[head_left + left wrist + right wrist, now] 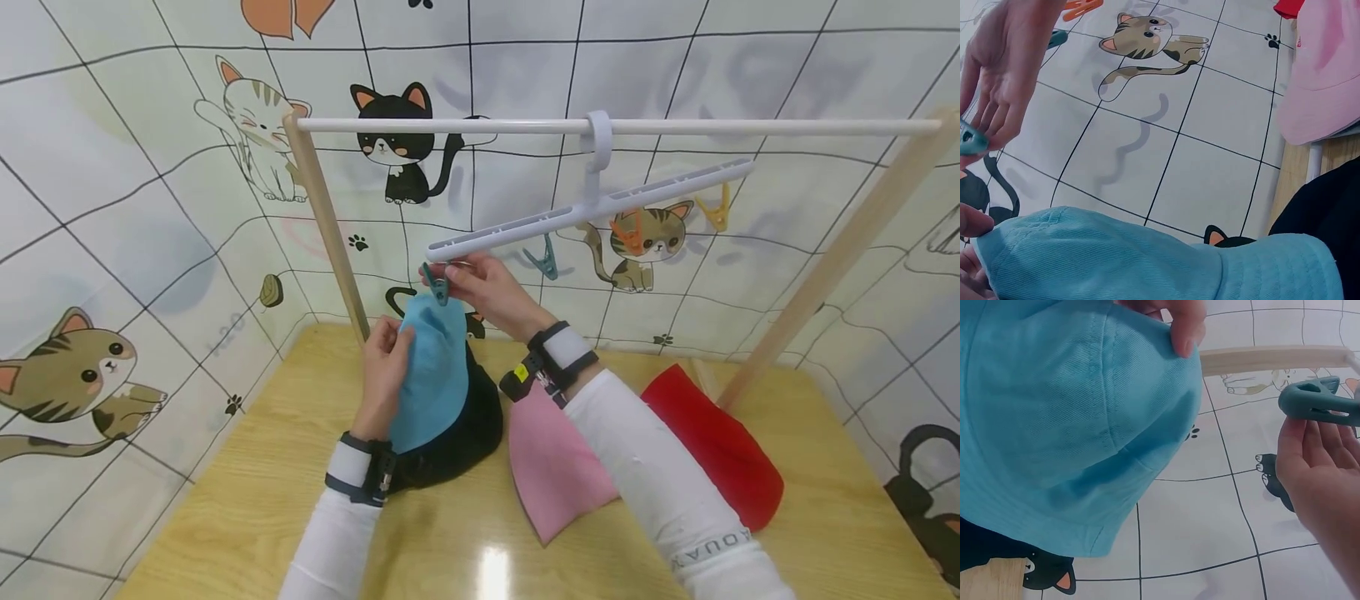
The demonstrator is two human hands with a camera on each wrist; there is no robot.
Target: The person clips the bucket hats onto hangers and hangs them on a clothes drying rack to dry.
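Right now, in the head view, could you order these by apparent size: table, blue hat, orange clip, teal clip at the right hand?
Table
Blue hat
Teal clip and orange clip: too alike to rank

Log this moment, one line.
left hand: pinches blue hat | right hand: holds teal clip below hanger | hanger: tilted, on rail | pink hat: on table

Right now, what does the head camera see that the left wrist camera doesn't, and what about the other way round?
Only the head view shows the white hanger and the yellow clip. Only the left wrist view shows the palm side of the right hand. Both show the left hand pinching the blue hat, plus the pink hat and the orange clip.
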